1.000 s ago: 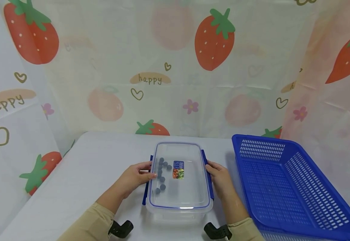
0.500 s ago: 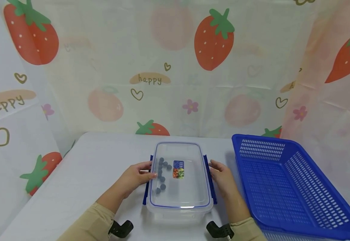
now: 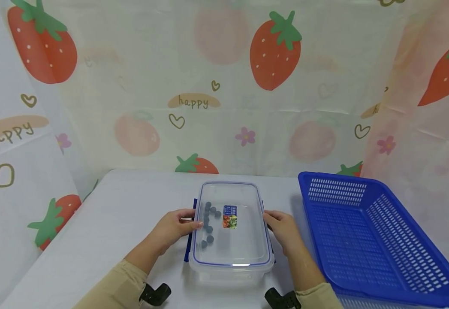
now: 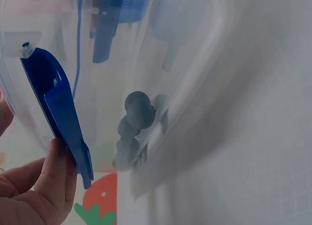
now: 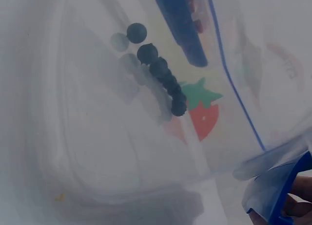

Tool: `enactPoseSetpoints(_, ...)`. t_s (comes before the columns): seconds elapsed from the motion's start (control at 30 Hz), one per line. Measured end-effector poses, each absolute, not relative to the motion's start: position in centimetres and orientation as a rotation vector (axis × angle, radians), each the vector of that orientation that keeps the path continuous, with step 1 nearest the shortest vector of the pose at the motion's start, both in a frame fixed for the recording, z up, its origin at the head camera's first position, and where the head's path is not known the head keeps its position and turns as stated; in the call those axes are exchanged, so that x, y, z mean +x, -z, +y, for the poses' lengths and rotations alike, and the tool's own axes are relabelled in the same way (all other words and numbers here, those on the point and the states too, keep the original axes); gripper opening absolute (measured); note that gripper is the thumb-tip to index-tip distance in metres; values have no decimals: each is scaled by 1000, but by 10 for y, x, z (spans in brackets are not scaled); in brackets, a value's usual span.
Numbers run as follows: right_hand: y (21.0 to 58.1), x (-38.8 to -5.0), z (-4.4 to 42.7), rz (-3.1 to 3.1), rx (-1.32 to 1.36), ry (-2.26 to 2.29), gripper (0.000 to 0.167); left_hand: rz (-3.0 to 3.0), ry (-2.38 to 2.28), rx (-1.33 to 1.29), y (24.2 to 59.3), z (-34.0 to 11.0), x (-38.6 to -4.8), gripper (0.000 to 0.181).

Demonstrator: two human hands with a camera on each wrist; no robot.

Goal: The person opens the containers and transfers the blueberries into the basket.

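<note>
Found the container (image 3: 230, 271) at lower centre of the frame, flat on the white table (image 3: 139, 193), with its far edge short of the table's back edge and the printed backdrop (image 3: 278, 116) beyond. Noted the widest stretch of table toward the left of the frame, past the left hand (image 3: 170, 229); at right, saw only a narrow strip between container and blue basket (image 3: 355, 240), partly taken up by the right hand (image 3: 286, 229). Counted one container, one basket, two hands, two black wrist mounts (image 3: 156, 294), one sticker (image 3: 230, 221) and about nine dark round pieces (image 3: 209, 229), some overlapping. Made out two blue side flaps: the left flap (image 4: 66, 122), angled outward in the left wrist view, and the right flap (image 5: 278, 186), at lower right of the right wrist view. Saw left thumb over the edge of the lid (image 3: 247, 244) and fingers at the left flap, pinching the container's side; saw right fingers against the right flap, but could not tell whether pinching or merely touching. Recorded the container as clear and rectangular, with rounded corners, lid on, thin blue line round the lid, and dark pieces strung along the left part inside.
</note>
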State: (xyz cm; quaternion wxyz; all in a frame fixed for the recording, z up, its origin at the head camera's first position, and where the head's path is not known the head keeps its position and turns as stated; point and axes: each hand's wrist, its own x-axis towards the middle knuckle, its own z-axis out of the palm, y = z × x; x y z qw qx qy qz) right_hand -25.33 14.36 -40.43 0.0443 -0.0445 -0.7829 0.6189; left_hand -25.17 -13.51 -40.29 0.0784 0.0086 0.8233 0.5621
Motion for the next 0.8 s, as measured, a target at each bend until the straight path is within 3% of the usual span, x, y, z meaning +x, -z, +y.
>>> enactPoseSetpoints(0.23, 400, -245, 143, -2261, -126, -2151, 34, 2400, -1708, 67, 399, -130, -248, 58)
enactPoseSetpoints(0.47, 398, -243, 140, -2115, -137, -2351, 38, 2147, -1816, 173, 391, -130, -245, 76)
enactPoseSetpoints(0.8, 396, -240, 135, -2045, -131, -2473, 40, 2121, -1818, 169, 389, -132, -242, 70)
